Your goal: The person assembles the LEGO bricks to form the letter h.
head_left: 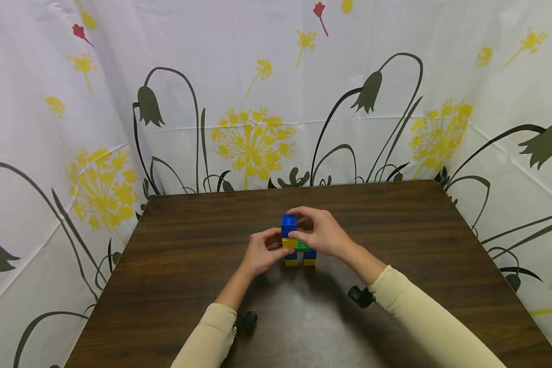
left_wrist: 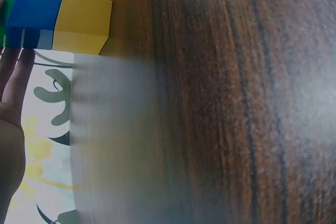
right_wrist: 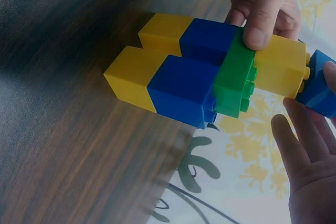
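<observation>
A small toy-brick build stands on the table, with two legs of yellow bricks point(right_wrist: 134, 74) under blue bricks point(right_wrist: 184, 85). A green brick point(right_wrist: 233, 85) bridges the legs, and a yellow brick point(right_wrist: 281, 66) sits on one end of it. My left hand point(head_left: 261, 253) holds the build, its thumb over the green and yellow bricks. Between thumb and fingers, my right hand point(head_left: 324, 232) pinches a blue brick point(right_wrist: 319, 85) at the top of the yellow one. Studs show between those two, so they are not fully pressed together. In the left wrist view only the blue-and-yellow legs and part of a hand appear.
The build stands around the middle of a dark wood-grain table point(head_left: 202, 225). Behind and beside the table hangs a white curtain point(head_left: 276, 66) with printed flowers. Each wrist carries a small black camera.
</observation>
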The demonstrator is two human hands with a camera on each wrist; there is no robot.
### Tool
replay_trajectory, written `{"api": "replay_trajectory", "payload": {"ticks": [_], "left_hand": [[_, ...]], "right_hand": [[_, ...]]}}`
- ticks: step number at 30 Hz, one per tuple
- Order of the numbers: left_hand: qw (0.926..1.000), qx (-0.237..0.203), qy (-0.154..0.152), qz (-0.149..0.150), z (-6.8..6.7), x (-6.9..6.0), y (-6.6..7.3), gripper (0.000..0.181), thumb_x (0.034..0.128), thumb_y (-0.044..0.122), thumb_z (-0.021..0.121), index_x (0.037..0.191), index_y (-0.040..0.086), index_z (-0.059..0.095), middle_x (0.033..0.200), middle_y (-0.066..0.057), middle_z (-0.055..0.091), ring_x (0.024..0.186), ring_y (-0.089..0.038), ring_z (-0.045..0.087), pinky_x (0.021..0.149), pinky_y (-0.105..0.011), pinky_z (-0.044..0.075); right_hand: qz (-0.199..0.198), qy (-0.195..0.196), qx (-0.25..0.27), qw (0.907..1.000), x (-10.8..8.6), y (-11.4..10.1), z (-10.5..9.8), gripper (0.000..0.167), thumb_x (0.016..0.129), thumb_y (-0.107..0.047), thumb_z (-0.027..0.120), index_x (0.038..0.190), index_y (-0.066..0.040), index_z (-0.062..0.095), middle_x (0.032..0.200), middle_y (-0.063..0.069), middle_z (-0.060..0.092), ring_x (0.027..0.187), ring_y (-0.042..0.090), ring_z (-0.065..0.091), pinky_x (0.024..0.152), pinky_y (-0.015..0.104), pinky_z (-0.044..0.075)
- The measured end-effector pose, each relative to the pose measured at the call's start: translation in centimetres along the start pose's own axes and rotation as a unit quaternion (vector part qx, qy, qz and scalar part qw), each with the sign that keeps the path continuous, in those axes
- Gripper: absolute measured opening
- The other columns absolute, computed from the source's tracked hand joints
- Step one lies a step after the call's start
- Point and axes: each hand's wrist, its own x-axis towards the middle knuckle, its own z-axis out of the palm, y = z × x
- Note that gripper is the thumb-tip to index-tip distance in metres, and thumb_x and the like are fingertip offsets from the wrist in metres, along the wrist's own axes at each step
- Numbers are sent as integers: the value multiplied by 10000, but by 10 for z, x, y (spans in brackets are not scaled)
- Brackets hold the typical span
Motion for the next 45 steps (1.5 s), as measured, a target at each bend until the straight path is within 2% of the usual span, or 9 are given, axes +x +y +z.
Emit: {"api": "replay_trajectory", "payload": {"ticks": [16, 28, 33, 42, 45], "left_hand": [[9999, 39, 37, 101, 0, 0, -1, 360, 802, 23, 801, 1139, 14, 677, 1112, -138, 698, 1027, -269, 682, 865, -365, 544], [9999, 83, 26, 135, 0, 0, 0, 359, 795, 33, 810, 1132, 31, 686, 1100, -113, 706, 1009, -238, 688, 853, -340, 550], [9998, 156, 30, 102, 0, 2, 0, 344, 798, 30, 808, 1120, 26, 687, 1086, -117, 708, 1006, -233, 689, 853, -337, 550], [9998, 187, -38, 4, 0, 0, 0, 355, 813, 23, 793, 1146, 0, 672, 1106, -132, 700, 1025, -248, 683, 872, -373, 542], [9998, 173, -61, 25, 0, -1, 9, 349, 812, 2, 787, 1138, -29, 666, 1099, -158, 698, 1024, -280, 681, 875, -404, 540]], "right_hand": [[-315, 38, -484, 9983, -2, -2, 0, 426, 840, -136, 794, 1236, -103, 642, 1159, 20, 674, 986, 143, 673, 848, 281, 552], [-346, 38, -511, 9981, -3, -3, 0, 424, 838, -124, 793, 1237, -106, 651, 1165, 26, 674, 990, 159, 682, 837, 296, 558], [-481, 96, -507, 9975, -4, -2, 1, 432, 835, -110, 794, 1240, -96, 646, 1146, 31, 672, 990, 178, 685, 833, 323, 563], [-560, 109, -660, 9962, -6, 0, 5, 445, 823, -107, 805, 1242, -101, 653, 1089, 11, 673, 980, 175, 691, 829, 315, 563], [-553, 129, -733, 9957, -6, 0, 5, 449, 818, -108, 810, 1239, -101, 655, 1094, 11, 675, 984, 172, 691, 833, 313, 561]]}}
